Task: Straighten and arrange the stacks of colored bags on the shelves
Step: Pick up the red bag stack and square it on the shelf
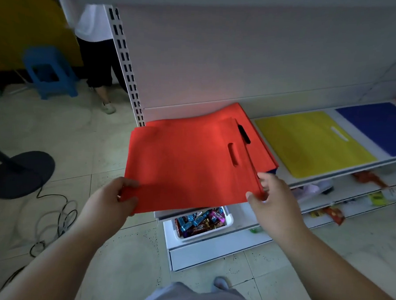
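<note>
Red bags (187, 163) overhang the shelf (328, 177) at its left end — left hand (112, 197) and right hand (273, 197) pinch the near corners. Best: slide them far, square to the yellow stack (312, 142).

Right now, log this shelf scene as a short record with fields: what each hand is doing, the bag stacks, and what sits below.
left hand: grips the near left corner of the red bags
right hand: pinches the red bags' near right corner
red bags: stack overhanging the shelf front edge, layers skewed, handle slot visible
yellow bags: flat on shelf, right of red
blue bags: flat, right of yellow
below: white bin of wrapped candy on lower shelf
</note>
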{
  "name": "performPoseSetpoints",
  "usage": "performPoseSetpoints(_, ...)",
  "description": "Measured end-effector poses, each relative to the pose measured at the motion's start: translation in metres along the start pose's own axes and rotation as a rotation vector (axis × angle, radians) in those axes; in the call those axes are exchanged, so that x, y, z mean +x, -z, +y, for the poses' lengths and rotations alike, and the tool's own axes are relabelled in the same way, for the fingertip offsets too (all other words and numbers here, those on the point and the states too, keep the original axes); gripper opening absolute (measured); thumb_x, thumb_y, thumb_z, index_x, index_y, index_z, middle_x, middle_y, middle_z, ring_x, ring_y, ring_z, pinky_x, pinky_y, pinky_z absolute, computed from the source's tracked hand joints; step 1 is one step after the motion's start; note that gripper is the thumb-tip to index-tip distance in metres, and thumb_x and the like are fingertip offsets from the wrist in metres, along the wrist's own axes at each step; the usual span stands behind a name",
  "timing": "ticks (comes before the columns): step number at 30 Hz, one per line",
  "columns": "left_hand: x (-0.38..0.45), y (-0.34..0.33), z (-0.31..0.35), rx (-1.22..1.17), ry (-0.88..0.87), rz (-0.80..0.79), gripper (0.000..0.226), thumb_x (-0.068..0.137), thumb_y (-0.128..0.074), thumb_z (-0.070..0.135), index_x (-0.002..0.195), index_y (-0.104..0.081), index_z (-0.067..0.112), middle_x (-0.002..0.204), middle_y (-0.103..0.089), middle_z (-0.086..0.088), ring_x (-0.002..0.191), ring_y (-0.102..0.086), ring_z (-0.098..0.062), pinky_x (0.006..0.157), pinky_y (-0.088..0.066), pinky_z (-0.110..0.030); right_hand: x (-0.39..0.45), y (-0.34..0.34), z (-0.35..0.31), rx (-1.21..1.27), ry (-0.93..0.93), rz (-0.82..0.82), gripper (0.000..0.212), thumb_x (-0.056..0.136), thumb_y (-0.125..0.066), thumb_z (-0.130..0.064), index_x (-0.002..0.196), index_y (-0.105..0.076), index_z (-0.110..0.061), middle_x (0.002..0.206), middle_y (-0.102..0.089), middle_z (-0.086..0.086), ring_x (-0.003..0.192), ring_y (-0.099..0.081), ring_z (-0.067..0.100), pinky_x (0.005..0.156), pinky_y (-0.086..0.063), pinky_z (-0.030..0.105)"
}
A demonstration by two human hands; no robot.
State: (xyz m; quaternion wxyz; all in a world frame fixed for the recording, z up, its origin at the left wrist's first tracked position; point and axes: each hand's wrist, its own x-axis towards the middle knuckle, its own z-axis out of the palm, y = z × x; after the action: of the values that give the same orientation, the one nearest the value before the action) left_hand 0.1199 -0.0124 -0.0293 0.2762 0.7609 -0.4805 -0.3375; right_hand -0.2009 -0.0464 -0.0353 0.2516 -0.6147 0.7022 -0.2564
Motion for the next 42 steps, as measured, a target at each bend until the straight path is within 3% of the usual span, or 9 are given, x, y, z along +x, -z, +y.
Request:
performPoseSetpoints(5, 0.008, 0.011, -0.006, -0.249, 0.040, -0.146, 0.042, 0.089, -0.060, -0.001, 0.089, -0.070, 0.039, 0.085, -0.068, -0.007, 0.063, -0.056, -0.021, 0.061, -0.045, -0.034, 0.025, 0.017, -0.010, 0.223, -0.059, -0.390, 0.062, 0.088, -0.072, -0.015, 0.135, -0.047, -0.045, 0.118, -0.062, 0.012, 0.061, -0.066, 0.016, 0.059, -0.048, 0.019)
performPoseSetpoints(9, -0.002, 0.012, -0.015, -0.147, -0.023, -0.106, 0.040, 0.094, -0.056, 0.005, 0.090, -0.069, 0.043, 0.082, -0.071, 0.001, 0.064, -0.063, -0.022, 0.063, -0.052, -0.038, 0.014, 0.015, -0.021, 0.131, -0.009, -0.570, 0.056, 0.093, -0.065, -0.014, 0.138, -0.049, -0.043, 0.111, -0.060, -0.013, 0.053, -0.062, 0.009, 0.064, -0.059, 0.034)
performPoseSetpoints(14, -0.034, 0.001, 0.000, -0.009, -0.114, 0.098, 0.037, 0.096, -0.055, 0.017, 0.089, -0.062, 0.053, 0.079, -0.070, 0.012, 0.063, -0.064, -0.011, 0.054, -0.046, -0.027, -0.001, 0.023, -0.010, 0.021, 0.100, -0.413, 0.047, 0.099, -0.055, -0.026, 0.136, -0.045, -0.052, 0.115, -0.062, -0.012, 0.054, -0.065, 0.008, 0.043, -0.049, 0.030)
performPoseSetpoints(18, -0.054, -0.018, 0.030, -0.034, -0.199, 0.173, 0.035, 0.095, -0.056, 0.023, 0.094, -0.062, 0.057, 0.079, -0.070, 0.017, 0.068, -0.065, -0.009, 0.061, -0.051, -0.030, -0.003, 0.066, 0.019, 0.042, 0.218, -0.244, 0.047, 0.100, -0.051, -0.032, 0.133, -0.041, -0.063, 0.109, -0.061, -0.026, 0.062, -0.069, 0.011, 0.065, -0.059, 0.042)
performPoseSetpoints(23, -0.065, -0.084, 0.099, -0.031, -0.334, 0.172, 0.037, 0.094, -0.057, 0.023, 0.097, -0.061, 0.060, 0.085, -0.065, 0.029, 0.071, -0.062, 0.003, 0.060, -0.049, -0.025, 0.005, 0.132, 0.087, 0.067, 0.266, -0.089, 0.048, 0.099, -0.051, -0.028, 0.136, -0.040, -0.058, 0.121, -0.056, -0.033, 0.093, -0.062, -0.015, 0.082, -0.048, 0.008)
performPoseSetpoints(28, -0.074, -0.196, 0.183, 0.001, -0.510, 0.088, 0.040, 0.093, -0.060, 0.017, 0.106, -0.060, 0.055, 0.097, -0.063, 0.027, 0.085, -0.058, 0.005, 0.069, -0.039, -0.006, 0.013, 0.229, 0.194, 0.000, 0.187, 0.043, 0.049, 0.098, -0.053, -0.029, 0.130, -0.039, -0.062, 0.099, -0.064, -0.025, 0.059, -0.066, 0.003, 0.063, -0.051, 0.016)
performPoseSetpoints(34, -0.079, -0.318, 0.292, 0.003, -0.619, -0.072, 0.038, 0.095, -0.057, 0.024, 0.106, -0.056, 0.060, 0.098, -0.059, 0.031, 0.083, -0.058, -0.001, 0.069, -0.043, -0.015, 0.026, 0.338, 0.302, 0.056, 0.064, 0.160, 0.051, 0.097, -0.057, -0.017, 0.129, -0.046, -0.054, 0.097, -0.065, -0.018, 0.050, -0.062, 0.006, 0.054, -0.047, 0.012)
performPoseSetpoints(39, -0.045, -0.400, 0.368, -0.013, -0.669, -0.174, 0.042, 0.095, -0.057, 0.023, 0.098, -0.055, 0.065, 0.096, -0.056, 0.041, 0.073, -0.056, 0.018, 0.061, -0.041, -0.004, 0.067, 0.394, 0.368, 0.053, -0.007, 0.226, 0.051, 0.096, -0.058, -0.017, 0.133, -0.047, -0.051, 0.085, -0.066, -0.012, 0.051, -0.063, 0.010, 0.057, -0.053, 0.022)
performPoseSetpoints(42, -0.016, -0.456, 0.419, -0.020, -0.704, -0.231, 0.040, 0.096, -0.056, 0.021, 0.101, -0.056, 0.061, 0.098, -0.063, 0.029, 0.079, -0.060, 0.010, 0.066, -0.043, -0.009, 0.096, 0.425, 0.402, 0.034, -0.078, 0.282, 0.048, 0.097, -0.057, -0.020, 0.136, -0.047, -0.047, 0.095, -0.064, -0.013, 0.052, -0.063, 0.010, 0.059, -0.051, 0.017)
